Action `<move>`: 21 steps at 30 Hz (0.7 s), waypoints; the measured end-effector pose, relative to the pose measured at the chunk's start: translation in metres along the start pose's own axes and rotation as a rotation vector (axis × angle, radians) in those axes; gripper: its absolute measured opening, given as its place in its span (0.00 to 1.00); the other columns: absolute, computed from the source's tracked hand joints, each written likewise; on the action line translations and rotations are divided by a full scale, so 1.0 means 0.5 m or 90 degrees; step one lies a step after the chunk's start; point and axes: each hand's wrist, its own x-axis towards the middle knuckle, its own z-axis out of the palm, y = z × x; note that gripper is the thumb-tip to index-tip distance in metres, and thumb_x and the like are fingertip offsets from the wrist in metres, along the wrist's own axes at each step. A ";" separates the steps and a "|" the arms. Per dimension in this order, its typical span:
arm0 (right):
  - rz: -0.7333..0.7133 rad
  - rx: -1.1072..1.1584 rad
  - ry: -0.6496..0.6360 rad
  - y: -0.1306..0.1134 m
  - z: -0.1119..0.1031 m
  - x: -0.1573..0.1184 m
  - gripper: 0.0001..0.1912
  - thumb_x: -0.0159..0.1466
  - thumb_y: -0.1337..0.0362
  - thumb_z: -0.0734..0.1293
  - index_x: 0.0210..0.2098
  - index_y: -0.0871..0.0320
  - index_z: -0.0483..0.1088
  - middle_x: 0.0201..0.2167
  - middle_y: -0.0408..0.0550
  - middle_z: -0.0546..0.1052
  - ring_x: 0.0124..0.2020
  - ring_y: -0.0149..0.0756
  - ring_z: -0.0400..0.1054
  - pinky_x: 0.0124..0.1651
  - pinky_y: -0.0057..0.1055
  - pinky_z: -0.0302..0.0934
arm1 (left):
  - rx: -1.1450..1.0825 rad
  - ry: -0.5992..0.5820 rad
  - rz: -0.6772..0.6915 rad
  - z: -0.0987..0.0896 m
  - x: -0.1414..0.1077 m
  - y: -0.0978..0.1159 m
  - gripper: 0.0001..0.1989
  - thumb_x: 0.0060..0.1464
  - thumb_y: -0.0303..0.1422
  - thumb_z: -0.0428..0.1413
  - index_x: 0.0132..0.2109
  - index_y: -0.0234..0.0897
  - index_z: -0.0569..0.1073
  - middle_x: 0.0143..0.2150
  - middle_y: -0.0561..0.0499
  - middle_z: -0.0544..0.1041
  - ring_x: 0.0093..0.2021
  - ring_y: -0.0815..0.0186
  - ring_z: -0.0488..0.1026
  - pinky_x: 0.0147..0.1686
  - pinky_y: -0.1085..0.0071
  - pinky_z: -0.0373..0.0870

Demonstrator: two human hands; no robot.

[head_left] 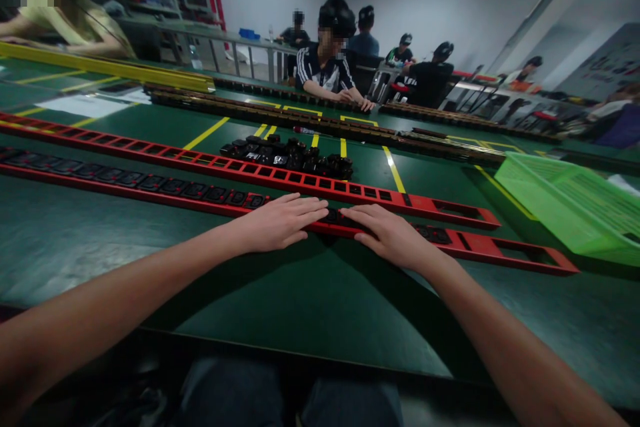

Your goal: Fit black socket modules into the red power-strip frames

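Both my hands lie on the nearer long red rail point(505, 251), which is filled with a row of black power sockets point(193, 188). My left hand point(280, 220) is flat with its fingers stretched to the right across the sockets. Opposite it, my right hand point(387, 230) rests with fingers extended to the left, and a small gap separates the fingertips. Part of the row is hidden under the hands. Just behind runs a second red rail point(425, 204) with bare square openings. A pile of loose black sockets point(295, 153) sits beyond that.
A light green plastic basket point(560, 193) stands on the right of the green table point(310, 307). Farther back are dark rails point(350, 127), a yellow rail point(110, 71) and white paper point(90, 105). A person point(333, 57) works across the table; others sit behind.
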 end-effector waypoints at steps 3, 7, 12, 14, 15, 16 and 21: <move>-0.001 -0.013 -0.016 -0.002 0.000 0.002 0.24 0.70 0.63 0.61 0.66 0.54 0.63 0.61 0.56 0.70 0.59 0.49 0.65 0.61 0.50 0.63 | -0.014 -0.007 -0.007 -0.003 0.000 0.001 0.30 0.66 0.34 0.52 0.71 0.37 0.54 0.73 0.45 0.54 0.72 0.59 0.51 0.69 0.56 0.48; 0.001 -0.006 -0.023 -0.003 -0.002 0.004 0.25 0.70 0.63 0.61 0.66 0.55 0.62 0.61 0.56 0.69 0.60 0.48 0.64 0.62 0.50 0.62 | -0.026 -0.002 -0.002 -0.003 -0.001 -0.001 0.30 0.66 0.35 0.53 0.71 0.37 0.55 0.73 0.44 0.54 0.72 0.58 0.52 0.69 0.56 0.49; 0.003 0.045 -0.030 0.010 -0.016 -0.006 0.27 0.67 0.64 0.65 0.65 0.54 0.62 0.62 0.54 0.69 0.62 0.46 0.64 0.64 0.46 0.59 | -0.026 0.012 0.016 -0.001 -0.002 -0.006 0.30 0.65 0.34 0.53 0.70 0.36 0.55 0.72 0.44 0.55 0.71 0.58 0.53 0.69 0.57 0.49; 0.015 0.069 -0.026 0.022 -0.022 -0.011 0.28 0.64 0.64 0.68 0.63 0.54 0.64 0.60 0.53 0.71 0.60 0.46 0.66 0.63 0.45 0.61 | -0.027 0.019 0.024 -0.001 -0.003 -0.009 0.30 0.65 0.34 0.53 0.70 0.36 0.56 0.72 0.44 0.56 0.71 0.58 0.54 0.69 0.58 0.49; 0.024 0.077 -0.024 0.029 -0.024 -0.014 0.27 0.63 0.64 0.70 0.61 0.53 0.66 0.59 0.52 0.73 0.58 0.46 0.67 0.62 0.46 0.62 | -0.028 0.021 0.027 -0.002 -0.004 -0.010 0.29 0.65 0.34 0.53 0.70 0.36 0.56 0.72 0.44 0.56 0.71 0.58 0.54 0.69 0.58 0.49; 0.032 0.081 -0.022 0.036 -0.026 -0.016 0.25 0.63 0.63 0.70 0.59 0.53 0.68 0.57 0.52 0.74 0.57 0.46 0.69 0.61 0.46 0.63 | -0.029 0.022 0.027 -0.003 -0.005 -0.011 0.29 0.65 0.34 0.52 0.70 0.36 0.57 0.72 0.44 0.57 0.71 0.58 0.54 0.69 0.58 0.50; 0.042 0.101 -0.017 0.051 -0.027 -0.015 0.21 0.62 0.62 0.71 0.55 0.54 0.72 0.54 0.52 0.76 0.54 0.45 0.71 0.60 0.46 0.63 | -0.033 0.017 0.017 -0.008 -0.007 -0.014 0.28 0.66 0.34 0.52 0.69 0.36 0.59 0.72 0.44 0.57 0.70 0.56 0.55 0.68 0.55 0.52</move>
